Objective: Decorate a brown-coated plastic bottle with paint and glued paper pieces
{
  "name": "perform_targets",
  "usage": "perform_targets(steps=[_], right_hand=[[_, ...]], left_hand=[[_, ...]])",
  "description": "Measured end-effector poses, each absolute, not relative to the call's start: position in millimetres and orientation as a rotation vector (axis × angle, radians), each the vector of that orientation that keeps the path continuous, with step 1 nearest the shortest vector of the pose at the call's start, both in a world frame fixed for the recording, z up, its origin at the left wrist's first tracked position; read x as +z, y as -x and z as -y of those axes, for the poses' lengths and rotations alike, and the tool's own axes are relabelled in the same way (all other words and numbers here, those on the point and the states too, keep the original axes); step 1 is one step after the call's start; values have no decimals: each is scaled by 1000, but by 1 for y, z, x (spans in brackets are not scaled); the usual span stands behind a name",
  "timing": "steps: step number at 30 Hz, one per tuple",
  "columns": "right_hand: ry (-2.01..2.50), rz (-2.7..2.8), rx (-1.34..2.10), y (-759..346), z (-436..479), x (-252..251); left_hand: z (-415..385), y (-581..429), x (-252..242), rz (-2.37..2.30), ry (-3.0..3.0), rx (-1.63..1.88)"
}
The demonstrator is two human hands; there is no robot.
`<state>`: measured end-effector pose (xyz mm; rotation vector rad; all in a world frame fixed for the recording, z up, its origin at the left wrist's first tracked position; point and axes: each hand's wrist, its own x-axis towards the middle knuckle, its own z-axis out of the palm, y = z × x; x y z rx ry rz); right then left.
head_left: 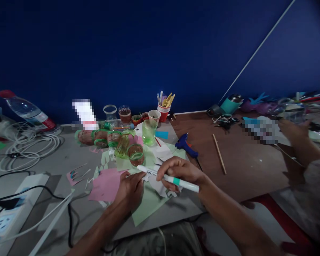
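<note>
My right hand (180, 172) is closed round a white marker pen (186, 185) with a green band, held slanting across the table's front. The pen's left end lies just above the fingertips of my left hand (130, 190). That hand is closed, its fingers curled down by the edge of a pink paper sheet (106, 185); what they pinch, if anything, is hidden. Beneath both hands lie a pale green sheet (142, 211) and white paper pieces. Just beyond them stands a clear cup (136, 155) with reddish-brown and green colouring.
A blue glue gun (186, 144) and a wooden stick (219, 153) lie to the right. Farther back are a green-tinted cup (149, 133) and a red cup of utensils (164, 113). Cables and a power strip (18, 202) lie left. Another person's arm (306, 142) reaches in at right.
</note>
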<state>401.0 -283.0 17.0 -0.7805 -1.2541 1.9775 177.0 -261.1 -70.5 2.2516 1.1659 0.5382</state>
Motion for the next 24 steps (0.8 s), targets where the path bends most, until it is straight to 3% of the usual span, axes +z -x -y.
perform_targets(steps=[6,13,18,24], right_hand=[[629,1080,1919,-398,275,-11],[476,1245,1956,-395,266,-32],[568,1165,1768,-384,261,-40],[685,1213,1632,-364,265,-47]], left_hand=[[261,-173,-79,-1093,-2423,661],[257,-171,-80,-1053,-2465,968],[260,-166,-69,-1004,-2080,993],[266,-170,-55,-858,-1591,746]])
